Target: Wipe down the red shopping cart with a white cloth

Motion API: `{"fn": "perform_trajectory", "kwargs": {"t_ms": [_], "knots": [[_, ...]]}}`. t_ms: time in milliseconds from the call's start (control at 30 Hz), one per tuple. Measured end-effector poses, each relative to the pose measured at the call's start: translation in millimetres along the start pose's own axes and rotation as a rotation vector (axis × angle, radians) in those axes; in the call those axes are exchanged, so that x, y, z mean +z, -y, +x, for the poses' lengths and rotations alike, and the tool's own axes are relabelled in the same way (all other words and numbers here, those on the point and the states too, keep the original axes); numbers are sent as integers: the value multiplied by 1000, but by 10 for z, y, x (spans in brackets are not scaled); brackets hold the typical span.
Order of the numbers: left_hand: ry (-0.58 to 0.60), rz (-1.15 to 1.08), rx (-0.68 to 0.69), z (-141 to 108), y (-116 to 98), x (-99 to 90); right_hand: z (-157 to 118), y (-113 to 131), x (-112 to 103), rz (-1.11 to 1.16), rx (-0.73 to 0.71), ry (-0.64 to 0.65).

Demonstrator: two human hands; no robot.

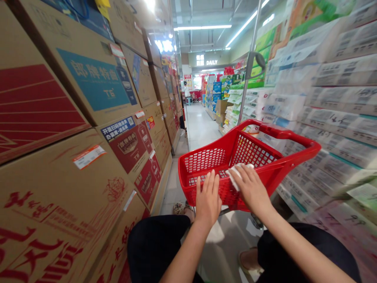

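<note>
A red plastic shopping cart [272,179] with a lattice basket stands right in front of my knees, turned with its handle [287,133] to the right. My left hand [208,200] lies against the near side of the basket, fingers stretched out, with nothing visible in it. On the near rim, my right hand [253,188] presses a white cloth or tissue [233,179]; its edges stick out beside and beyond the fingers. No goods show inside the basket. What lies under my right palm is hidden.
Stacked cardboard cartons [97,74] wall the left side. Packs of tissue paper [338,94], blurred, are piled on the right. Beyond the cart, a glass door with a grey handle [255,65] stands by a tiled aisle [202,122]. My shoes are beneath the cart.
</note>
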State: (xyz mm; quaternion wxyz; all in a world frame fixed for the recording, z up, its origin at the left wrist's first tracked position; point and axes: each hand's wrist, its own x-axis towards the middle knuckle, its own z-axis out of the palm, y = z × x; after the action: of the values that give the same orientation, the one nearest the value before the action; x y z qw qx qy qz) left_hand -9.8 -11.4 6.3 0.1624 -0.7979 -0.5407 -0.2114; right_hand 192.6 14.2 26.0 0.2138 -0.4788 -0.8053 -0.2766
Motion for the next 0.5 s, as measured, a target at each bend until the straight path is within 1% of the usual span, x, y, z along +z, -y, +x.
{"fn": "perform_trajectory", "kwargs": {"t_ms": [67, 133, 167, 233, 367, 433, 500], "knots": [[-2, 6, 8, -7, 7, -5, 49, 208, 60, 27, -47, 1], [-12, 13, 24, -22, 31, -12, 66, 282, 71, 49, -85, 2], [-18, 16, 32, -30, 45, -14, 58, 258, 54, 53, -98, 6], [-25, 16, 42, -42, 67, -15, 11, 110, -15, 41, -90, 18], [-31, 2, 15, -38, 56, 1, -97, -261, -169, -42, 53, 12], [-34, 4, -2, -26, 28, 10, -105, -297, -174, -66, 88, 1], [-33, 6, -9, -16, 1, 18, -76, -191, -114, -62, 87, -8]]}}
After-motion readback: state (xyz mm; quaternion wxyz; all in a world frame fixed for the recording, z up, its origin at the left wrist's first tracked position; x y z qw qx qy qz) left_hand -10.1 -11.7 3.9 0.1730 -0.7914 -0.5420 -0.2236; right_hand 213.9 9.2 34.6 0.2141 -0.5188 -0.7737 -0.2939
